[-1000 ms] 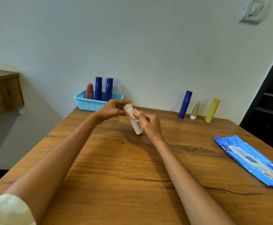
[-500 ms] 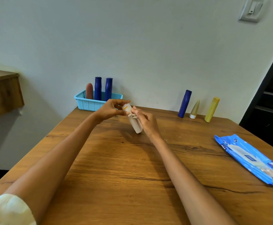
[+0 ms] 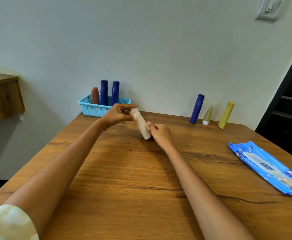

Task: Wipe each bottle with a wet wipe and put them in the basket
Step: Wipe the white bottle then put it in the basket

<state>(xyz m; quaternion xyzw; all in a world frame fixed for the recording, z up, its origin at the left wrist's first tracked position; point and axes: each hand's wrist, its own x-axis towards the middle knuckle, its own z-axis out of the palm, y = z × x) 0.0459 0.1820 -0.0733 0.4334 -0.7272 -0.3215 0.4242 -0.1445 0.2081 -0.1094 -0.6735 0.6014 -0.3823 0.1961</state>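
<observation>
A pale bottle point(image 3: 134, 113) wrapped in a white wet wipe point(image 3: 143, 128) is held tilted above the wooden table point(image 3: 141, 179). My left hand point(image 3: 118, 115) pinches its upper capped end. My right hand point(image 3: 160, 134) grips the wipe around the lower part. A light blue basket point(image 3: 96, 109) at the table's far left corner holds a brown bottle point(image 3: 94, 95) and two dark blue bottles point(image 3: 104, 92). Along the wall on the right stand a dark blue bottle point(image 3: 197, 109), a small olive cone-shaped bottle point(image 3: 207, 115) and a yellow bottle point(image 3: 226, 115).
A blue pack of wet wipes point(image 3: 266, 167) lies near the table's right edge. A wooden shelf point(image 3: 2, 96) juts from the wall at the left. A dark doorway point(image 3: 291, 104) is at the right.
My right hand has slid the wipe down the bottle toward its lower end, uncovering more of the top. The left hand keeps its hold on the cap end.
</observation>
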